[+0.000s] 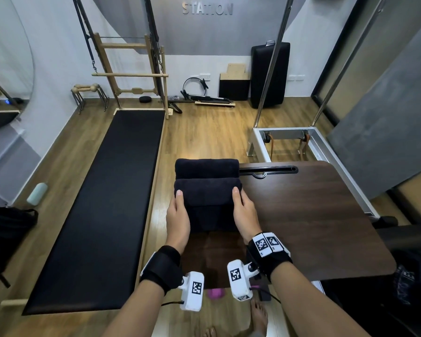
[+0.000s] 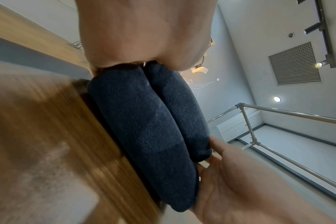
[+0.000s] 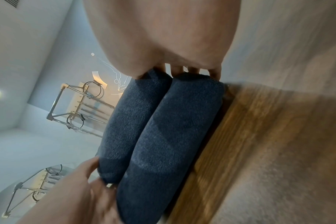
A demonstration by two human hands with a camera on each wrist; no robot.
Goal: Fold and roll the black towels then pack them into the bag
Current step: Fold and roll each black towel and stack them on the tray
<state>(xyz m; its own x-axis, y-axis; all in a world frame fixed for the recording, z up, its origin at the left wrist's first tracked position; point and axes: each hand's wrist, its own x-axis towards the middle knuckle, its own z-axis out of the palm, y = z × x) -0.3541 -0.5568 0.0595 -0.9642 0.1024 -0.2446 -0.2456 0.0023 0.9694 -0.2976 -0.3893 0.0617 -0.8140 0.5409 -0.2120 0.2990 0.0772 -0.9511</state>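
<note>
Two rolled black towels lie at the table's (image 1: 326, 215) left edge; the far roll (image 1: 207, 167) touches the near roll (image 1: 208, 192); the left hand (image 1: 178, 218) cups the near roll's left end, thumb on top; the right hand (image 1: 244, 212) grips its right end likewise; a black bag (image 1: 7, 229) sits on the floor, well apart, far left.

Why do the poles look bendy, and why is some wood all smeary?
Head view: the wide lens bows the poles and walls near the edges; the towels stay sharp. Left wrist view: the table is smeared and the palm soft, being so close. Right wrist view: same smeared table, while the towel weave shows clearly.
</note>
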